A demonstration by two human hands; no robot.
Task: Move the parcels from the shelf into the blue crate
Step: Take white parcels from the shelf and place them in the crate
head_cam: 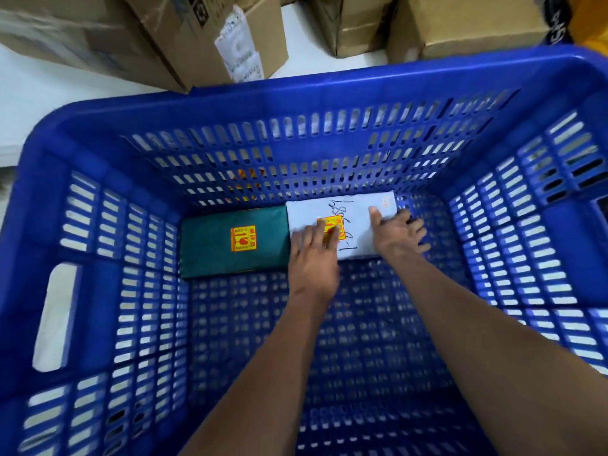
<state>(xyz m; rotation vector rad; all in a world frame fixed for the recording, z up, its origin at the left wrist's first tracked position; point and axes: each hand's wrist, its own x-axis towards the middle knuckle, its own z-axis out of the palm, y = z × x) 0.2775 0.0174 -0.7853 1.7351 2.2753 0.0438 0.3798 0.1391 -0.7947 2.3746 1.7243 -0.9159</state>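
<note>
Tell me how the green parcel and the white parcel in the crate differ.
The green parcel is dark green and unmarked apart from its sticker; the white parcel carries black handwriting. The green parcel lies untouched, while the left hand rests on the white parcel and the right hand is at its right edge. Both lie flat, side by side on the blue crate floor, each bearing a yellow-and-red sticker.

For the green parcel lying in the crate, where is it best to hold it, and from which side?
The green parcel lies flat on the blue crate's floor, with the white parcel against its right edge. Probably come from above and grip its free near and left edges, fingers sliding under the near edge.
</note>
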